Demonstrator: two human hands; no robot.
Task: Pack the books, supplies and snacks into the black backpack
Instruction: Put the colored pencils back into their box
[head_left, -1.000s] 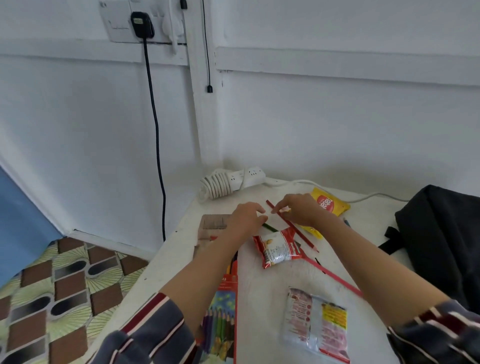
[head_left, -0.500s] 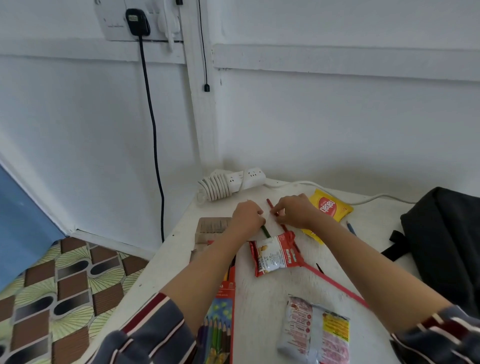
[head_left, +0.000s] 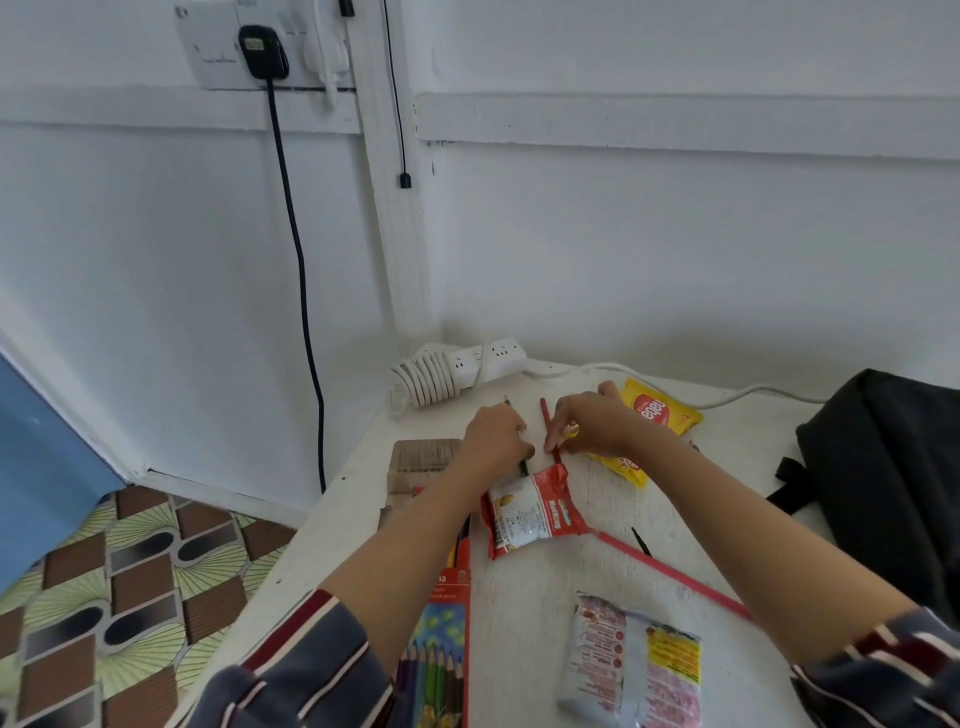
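Two hands met near the far end of a white table (head_left: 519, 613). The left hand (head_left: 496, 436) was curled around a dark pencil (head_left: 523, 467), whose ends showed above and below the fist. Just beside it, the right hand (head_left: 597, 423) pinched a red pencil (head_left: 544, 413) between its fingertips. A red snack packet (head_left: 535, 514) lay just in front of the hands, and a yellow snack packet (head_left: 660, 415) lay partly under the right wrist. A box of coloured pencils (head_left: 441, 649) lay under the left forearm, near a pale snack packet (head_left: 634, 670). The black backpack (head_left: 893, 467) sat at the table's right side, well apart from both hands. A white power strip (head_left: 478, 364) rested against the wall.
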